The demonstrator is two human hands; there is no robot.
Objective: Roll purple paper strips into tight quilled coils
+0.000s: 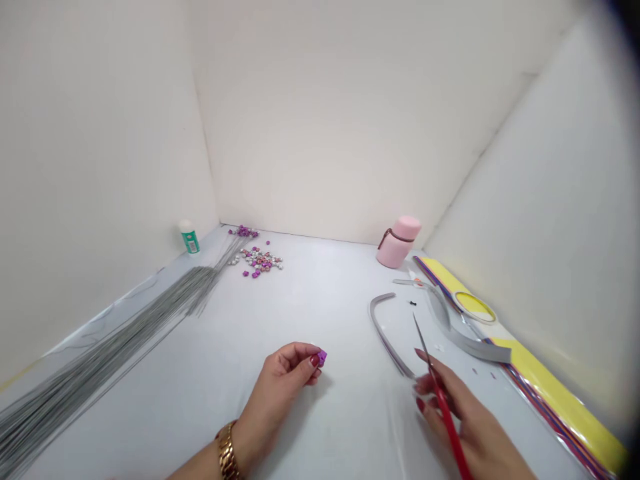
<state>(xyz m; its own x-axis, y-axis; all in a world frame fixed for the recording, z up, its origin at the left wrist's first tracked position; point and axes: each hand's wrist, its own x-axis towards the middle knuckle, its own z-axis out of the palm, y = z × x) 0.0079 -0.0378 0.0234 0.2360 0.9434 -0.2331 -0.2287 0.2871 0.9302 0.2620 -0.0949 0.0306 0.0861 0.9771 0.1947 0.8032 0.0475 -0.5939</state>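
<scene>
Between the thumb and fingertips of my left hand [287, 383] is a small purple star [322, 359], held just above the white table. My right hand [455, 410] holds a red-handled tool [447, 417] with a thin, pointed metal tip directed up and away from me. A curved grey strip [384, 337] lies just left of my right fingertips. Beyond them a small black piece [413, 303] rests on the table.
Long grey wires [145, 317] spread along the left side, with purple, silver and copper-coloured stars [263, 260] near their far ends. A green-and-white bottle [190, 239] and pink flask [399, 242] stand behind. Yellow sheets [545, 373], grey ribbon [470, 343] and a ring [475, 307] lie right.
</scene>
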